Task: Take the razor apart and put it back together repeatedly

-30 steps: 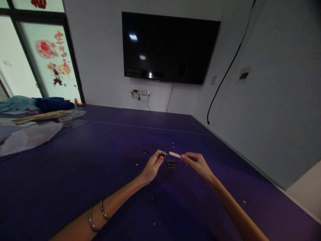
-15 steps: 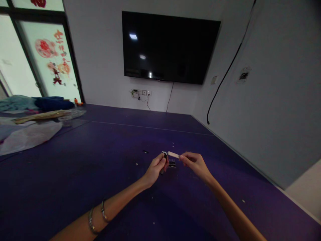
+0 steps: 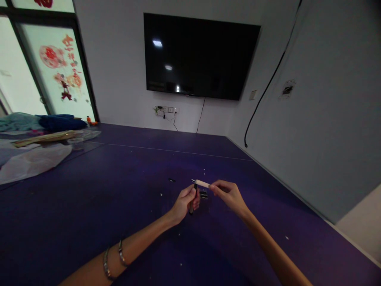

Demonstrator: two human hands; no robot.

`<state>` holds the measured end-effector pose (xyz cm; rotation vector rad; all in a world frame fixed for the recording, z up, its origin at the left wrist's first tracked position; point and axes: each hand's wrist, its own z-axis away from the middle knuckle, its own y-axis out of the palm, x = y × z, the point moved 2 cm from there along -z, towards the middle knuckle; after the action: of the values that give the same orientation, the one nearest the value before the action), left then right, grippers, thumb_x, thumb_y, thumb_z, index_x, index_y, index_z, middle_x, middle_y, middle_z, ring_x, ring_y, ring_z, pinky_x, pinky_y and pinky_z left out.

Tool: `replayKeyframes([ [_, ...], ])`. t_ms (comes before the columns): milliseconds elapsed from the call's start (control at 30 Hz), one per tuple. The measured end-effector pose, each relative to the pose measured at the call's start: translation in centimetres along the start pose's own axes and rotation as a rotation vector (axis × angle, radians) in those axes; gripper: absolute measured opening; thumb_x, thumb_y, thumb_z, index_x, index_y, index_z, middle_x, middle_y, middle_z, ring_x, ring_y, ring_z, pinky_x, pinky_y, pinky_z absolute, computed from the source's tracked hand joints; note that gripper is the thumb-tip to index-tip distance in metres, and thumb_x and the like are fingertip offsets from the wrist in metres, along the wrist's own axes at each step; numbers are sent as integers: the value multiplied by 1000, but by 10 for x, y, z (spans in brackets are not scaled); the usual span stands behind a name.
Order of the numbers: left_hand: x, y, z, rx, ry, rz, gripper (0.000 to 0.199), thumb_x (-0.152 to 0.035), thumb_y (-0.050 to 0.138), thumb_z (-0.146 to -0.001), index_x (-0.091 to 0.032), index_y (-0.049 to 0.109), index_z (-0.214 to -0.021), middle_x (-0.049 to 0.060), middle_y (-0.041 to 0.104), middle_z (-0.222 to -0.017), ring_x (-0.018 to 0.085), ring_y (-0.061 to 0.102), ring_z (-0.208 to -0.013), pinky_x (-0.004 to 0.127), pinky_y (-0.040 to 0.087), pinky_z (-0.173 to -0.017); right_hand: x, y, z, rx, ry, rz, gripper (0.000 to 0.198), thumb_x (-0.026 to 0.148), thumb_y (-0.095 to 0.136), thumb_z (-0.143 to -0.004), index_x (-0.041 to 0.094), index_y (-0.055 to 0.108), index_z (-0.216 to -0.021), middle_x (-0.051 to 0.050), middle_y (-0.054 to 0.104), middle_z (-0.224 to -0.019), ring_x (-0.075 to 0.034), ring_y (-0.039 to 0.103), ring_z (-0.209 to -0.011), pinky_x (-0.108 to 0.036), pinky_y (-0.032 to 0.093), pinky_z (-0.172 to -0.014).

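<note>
My left hand (image 3: 186, 200) is closed around a slim dark stick-like tool (image 3: 191, 209), held nearly upright, its lower end showing beneath the fingers. Between the thumb and fingers of my right hand (image 3: 228, 194) is a short pale stick (image 3: 203, 183), which lies almost level and points left. Its left end meets or nearly meets the top of the dark tool; contact is hard to make out. Small whitish bits show at that spot. Behind the fingers, a small black item with light marks (image 3: 204, 194) rests on the purple surface (image 3: 125, 206).
A small dark piece (image 3: 172, 180) and scattered white scraps (image 3: 161, 194) lie around my hands. Farther left are a clear plastic sheet (image 3: 38, 161) and blue cloth (image 3: 64, 122). A black cable (image 3: 264, 93) hangs at the right wall; a television (image 3: 202, 55) is mounted ahead.
The pale stick has shifted slightly left, to the top of the dark tool. More of the tool's lower end now shows below my left hand.
</note>
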<state>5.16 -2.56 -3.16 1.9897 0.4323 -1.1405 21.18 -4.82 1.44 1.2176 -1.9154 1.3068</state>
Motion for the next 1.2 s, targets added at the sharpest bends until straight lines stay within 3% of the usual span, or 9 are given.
replayKeyframes([
  [200,-2,5,3,-53,-41,92,28,-39,57,-78,-15,45,-71,-7,32,-49,5,28,-43,20,22,-43,-17,0,-1,4,10,-18,34,46,56,-75,15,62,-65,0,53,-55,-11,47,-53,-23,35,-51],
  [433,2,5,5,-28,-85,107,27,-39,56,-78,-15,45,-70,-7,32,-48,5,28,-42,20,23,-43,-7,6,1,-33,-1,-42,33,46,55,-75,15,62,-66,0,54,-56,-11,48,-54,-23,37,-52],
  [933,-3,7,5,-65,-31,72,27,-39,57,-78,-15,46,-72,-7,33,-49,6,29,-43,20,24,-44,-19,2,-1,0,9,-2,34,47,55,-75,15,63,-65,-1,55,-57,-12,49,-56,-23,38,-53],
  [1067,-9,2,1,-73,47,-25,27,-40,56,-79,-15,47,-74,-6,36,-52,7,34,-47,21,30,-48,-26,-8,-4,-31,27,54,38,49,52,-76,15,63,-65,1,51,-54,-11,46,-53,-22,34,-50],
  [1200,-18,-13,-7,-118,148,-292,26,-39,53,-81,-14,52,-76,-1,49,-62,10,45,-58,23,35,-59,-14,-19,-6,15,-9,130,41,51,48,-79,15,63,-66,2,45,-52,-10,40,-50,-22,28,-46],
])
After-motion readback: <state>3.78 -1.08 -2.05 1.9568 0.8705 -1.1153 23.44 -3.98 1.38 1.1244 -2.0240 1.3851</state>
